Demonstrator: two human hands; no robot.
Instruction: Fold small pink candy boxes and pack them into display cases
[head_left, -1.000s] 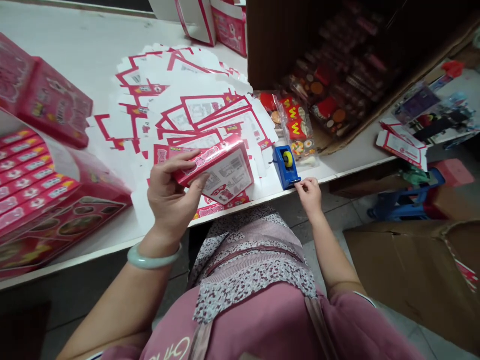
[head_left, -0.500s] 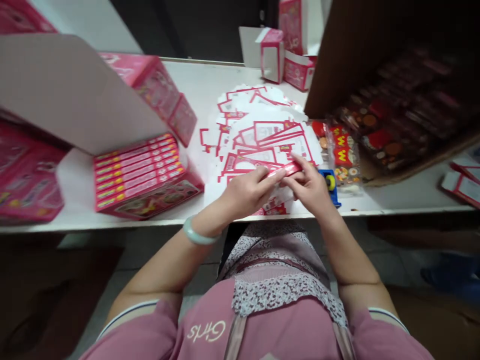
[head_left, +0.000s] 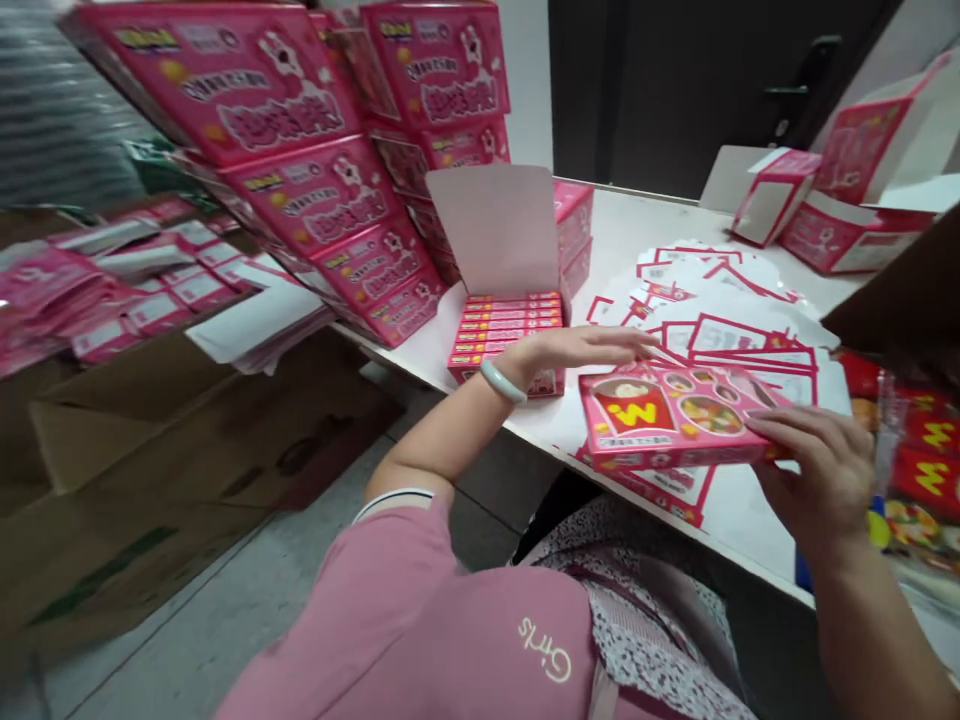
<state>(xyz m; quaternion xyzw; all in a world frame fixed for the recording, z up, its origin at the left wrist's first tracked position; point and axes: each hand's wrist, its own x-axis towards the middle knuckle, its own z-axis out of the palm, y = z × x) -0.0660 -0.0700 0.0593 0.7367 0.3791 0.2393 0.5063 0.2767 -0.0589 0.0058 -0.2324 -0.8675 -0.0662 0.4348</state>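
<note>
My right hand (head_left: 821, 465) grips the right end of a flat pink candy box (head_left: 664, 420), its printed face with a red and yellow M turned up. My left hand (head_left: 577, 347) is open, its fingers stretched out flat above the candy box's far left edge; I cannot tell whether they touch it. Left of them stands an open display box (head_left: 504, 250), its white lid raised, with a row of slim pink boxes (head_left: 506, 322) packed inside. Beyond the held box lie flat white and pink cartons (head_left: 750, 330) in an overlapping pile.
Tall stacks of pink display boxes (head_left: 315, 190) stand at the left on the white table (head_left: 630, 230). A cardboard carton (head_left: 150, 480) with pink packs is below left. Bagged candy (head_left: 922, 450) lies at the right, and opened pink boxes (head_left: 847, 220) stand at the back right.
The view has swung left. The pink item between both hands now shows as a full candy box in my right hand. My left hand has come off it and stretched out flat.
</note>
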